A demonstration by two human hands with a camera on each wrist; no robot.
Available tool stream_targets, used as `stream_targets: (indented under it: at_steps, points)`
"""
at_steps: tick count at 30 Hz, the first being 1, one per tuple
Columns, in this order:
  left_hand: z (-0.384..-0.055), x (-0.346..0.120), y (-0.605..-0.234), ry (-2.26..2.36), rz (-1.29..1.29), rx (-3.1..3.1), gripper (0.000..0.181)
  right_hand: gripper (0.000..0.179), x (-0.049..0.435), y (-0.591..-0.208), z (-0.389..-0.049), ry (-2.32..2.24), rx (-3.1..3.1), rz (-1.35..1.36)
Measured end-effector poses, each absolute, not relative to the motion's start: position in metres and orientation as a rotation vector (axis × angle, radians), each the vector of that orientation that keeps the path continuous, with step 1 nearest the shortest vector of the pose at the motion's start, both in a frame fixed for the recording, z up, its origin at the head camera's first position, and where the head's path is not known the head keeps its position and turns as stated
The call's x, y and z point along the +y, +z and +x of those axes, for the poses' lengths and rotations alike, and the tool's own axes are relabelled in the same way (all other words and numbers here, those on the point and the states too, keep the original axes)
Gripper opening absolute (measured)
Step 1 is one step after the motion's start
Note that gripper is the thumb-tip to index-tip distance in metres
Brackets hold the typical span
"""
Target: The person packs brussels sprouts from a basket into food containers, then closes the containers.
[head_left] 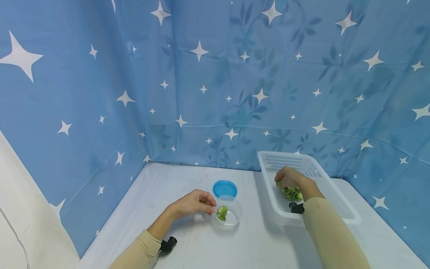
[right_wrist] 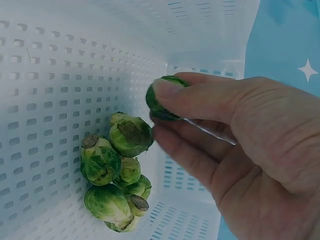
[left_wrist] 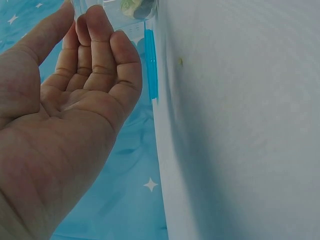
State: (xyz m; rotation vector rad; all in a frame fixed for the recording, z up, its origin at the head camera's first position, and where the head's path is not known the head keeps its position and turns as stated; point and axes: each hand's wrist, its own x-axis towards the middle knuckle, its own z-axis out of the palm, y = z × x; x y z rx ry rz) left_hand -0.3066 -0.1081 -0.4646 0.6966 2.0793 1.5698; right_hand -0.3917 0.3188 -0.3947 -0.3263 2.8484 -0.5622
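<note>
My right hand (head_left: 289, 178) is inside a white plastic basket (head_left: 336, 198). It pinches a Brussels sprout (right_wrist: 169, 97) between thumb and fingers, above several other sprouts (right_wrist: 117, 170) on the basket floor. On the left, my left hand (head_left: 198, 202) holds the near-left rim of a small clear plastic container (head_left: 235, 216) by thumb and fingertips. Inside that container lie green sprouts (head_left: 222, 211), against its left side. The left wrist view catches only a corner of the container (left_wrist: 112, 17) beyond the fingers.
A blue lid (head_left: 225, 188) lies flat on the white table (head_left: 262, 246) just behind the container. Blue star-patterned cloth (head_left: 215, 93) hangs behind and at both sides. Black wrist cameras (head_left: 169, 244) sit under both forearms. A tiny crumb (left_wrist: 181, 61) lies on the table.
</note>
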Motion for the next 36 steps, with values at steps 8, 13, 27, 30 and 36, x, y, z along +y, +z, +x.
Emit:
stream_targets:
  at_steps: [8,13,27,30,36]
  points:
    - [-0.307,-0.108,-0.466,1.578,0.695,2.077,0.032,0.033,0.319,-0.391,-0.39,-0.695,2.894,-0.381]
    - [-0.307,-0.108,-0.467,1.57,0.704,2.086,0.031,0.032,0.318,-0.389,-0.393,-0.738,2.917,-0.38]
    - [-0.306,-0.108,-0.464,1.566,0.711,2.094,0.027,0.033,0.307,-0.368,-0.397,-0.773,3.096,-0.609]
    - [-0.307,-0.108,-0.465,1.565,0.712,2.096,0.027,0.034,0.299,-0.36,-0.394,-0.782,3.118,-0.67]
    - [-0.308,-0.108,-0.466,1.573,0.713,2.081,0.028,0.036,0.281,-0.345,-0.387,-0.841,3.109,-0.714]
